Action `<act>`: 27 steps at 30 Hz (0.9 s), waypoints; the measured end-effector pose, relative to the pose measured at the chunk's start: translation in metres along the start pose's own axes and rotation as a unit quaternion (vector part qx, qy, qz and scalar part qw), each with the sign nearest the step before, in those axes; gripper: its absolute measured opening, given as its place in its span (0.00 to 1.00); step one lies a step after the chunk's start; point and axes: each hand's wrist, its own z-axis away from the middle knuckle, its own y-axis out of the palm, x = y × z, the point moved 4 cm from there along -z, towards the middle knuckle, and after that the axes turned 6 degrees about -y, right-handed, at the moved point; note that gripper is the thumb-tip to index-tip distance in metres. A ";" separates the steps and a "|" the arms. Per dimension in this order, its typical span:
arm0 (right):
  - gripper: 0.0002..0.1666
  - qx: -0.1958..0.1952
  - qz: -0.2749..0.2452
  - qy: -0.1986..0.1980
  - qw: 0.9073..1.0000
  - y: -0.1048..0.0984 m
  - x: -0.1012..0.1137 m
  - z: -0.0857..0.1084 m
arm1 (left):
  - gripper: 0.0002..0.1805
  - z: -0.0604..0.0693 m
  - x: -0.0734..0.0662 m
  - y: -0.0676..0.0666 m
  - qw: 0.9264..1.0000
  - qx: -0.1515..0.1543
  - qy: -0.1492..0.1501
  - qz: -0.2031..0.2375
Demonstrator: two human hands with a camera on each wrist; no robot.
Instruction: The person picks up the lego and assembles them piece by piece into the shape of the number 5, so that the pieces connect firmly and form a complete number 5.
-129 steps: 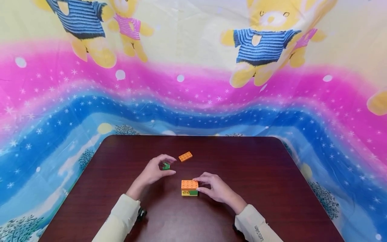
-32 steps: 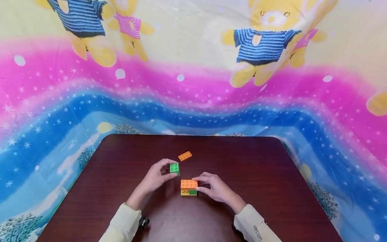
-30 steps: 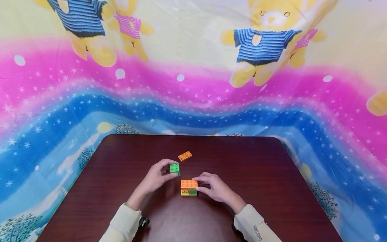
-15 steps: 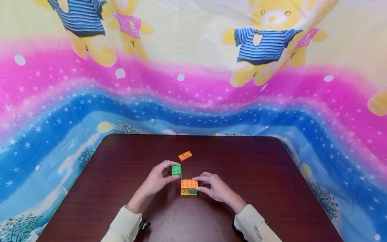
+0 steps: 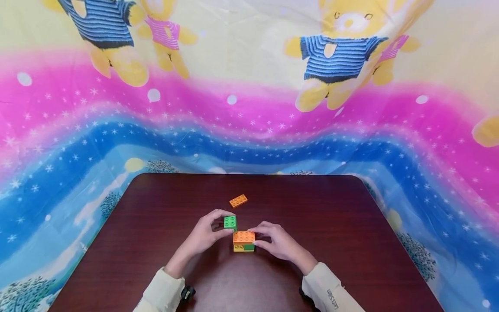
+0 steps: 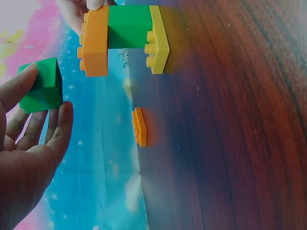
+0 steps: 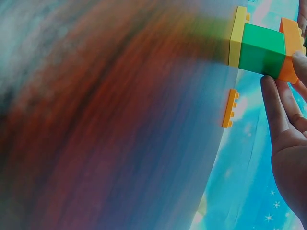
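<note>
In the head view my left hand point(image 5: 203, 234) pinches a green toy building block point(image 5: 230, 222) between thumb and fingers, studs up, in the air just left of and above the stack. The stack stands on the table: a yellow plate point(image 7: 235, 38) at the bottom, a second green block point(image 7: 261, 49) on its right half, and an orange brick point(image 5: 244, 236) across the top. Under the orange brick's left half is a gap, where yellow studs show. My right hand point(image 5: 280, 241) grips the stack's right end, thumb and fingers on the orange brick.
A loose orange plate point(image 5: 238, 200) lies studs up behind the stack. All of this is on a dark red-brown table point(image 5: 312, 208). A printed cloth point(image 5: 249, 108) with bears hangs behind and around the table.
The green block in my left hand, earlier tipped over, has turned studs up and moved right and nearer, close to the stack's left end. My right hand and the stack have stayed put.
</note>
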 end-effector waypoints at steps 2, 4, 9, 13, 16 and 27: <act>0.26 0.001 -0.002 0.002 1.000 0.000 0.000 0.000 | 0.22 0.000 0.000 0.001 1.000 0.001 0.008 0.001; 0.26 0.001 -0.004 0.004 1.000 0.000 -0.001 0.000 | 0.22 0.001 0.000 0.002 1.000 0.003 0.013 0.003; 0.26 0.002 -0.005 0.007 1.000 0.000 0.000 0.000 | 0.22 0.001 0.001 0.005 1.000 0.009 0.019 0.007; 0.26 0.001 -0.004 0.003 1.000 0.000 0.000 0.000 | 0.21 0.001 0.003 0.007 1.000 0.008 0.022 0.011; 0.26 0.000 -0.005 0.000 1.000 0.000 0.000 0.001 | 0.22 0.001 0.003 0.010 1.000 0.010 0.021 0.009; 0.26 -0.001 0.003 -0.003 1.000 0.001 -0.001 0.000 | 0.21 0.002 0.006 0.016 1.000 0.014 0.017 0.003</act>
